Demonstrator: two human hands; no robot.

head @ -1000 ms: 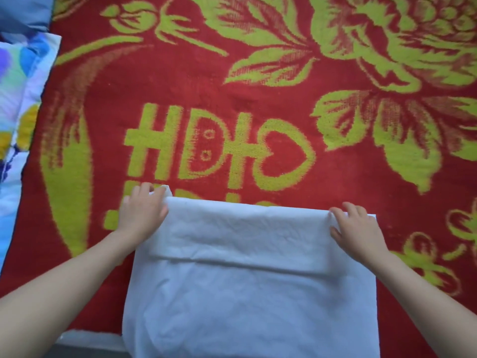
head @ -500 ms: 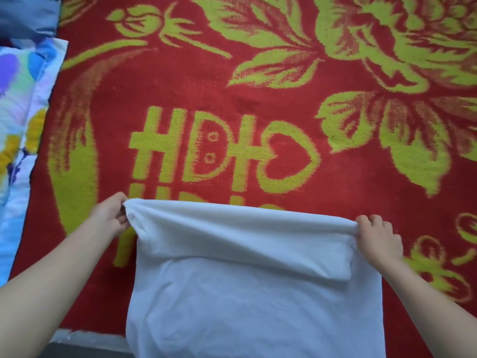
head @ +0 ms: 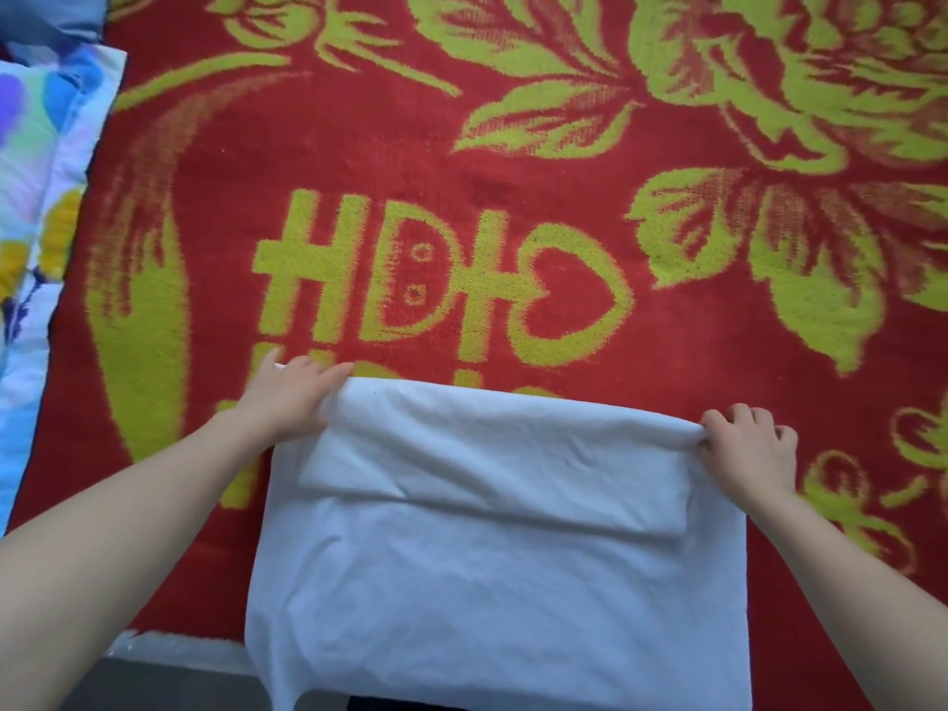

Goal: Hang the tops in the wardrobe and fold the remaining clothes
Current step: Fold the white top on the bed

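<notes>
Your left hand [head: 292,397] lies flat on the white cloth [head: 487,567]; your right hand [head: 744,449] pinches its fold. Colourful bedding [head: 31,197] sits at nine o'clock.

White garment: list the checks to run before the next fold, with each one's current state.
1. Right hand pinches the fold's right end: ok.
2. Left hand grips the left corner: cannot tell, thumb hidden.
3. Folded band's lower edge runs straight across the white garment: ok.
4. Whole garment rests on the red blanket: not ok, its near end hangs past the blanket's edge.
5. Sleeves tucked inside: cannot tell, none visible.
</notes>
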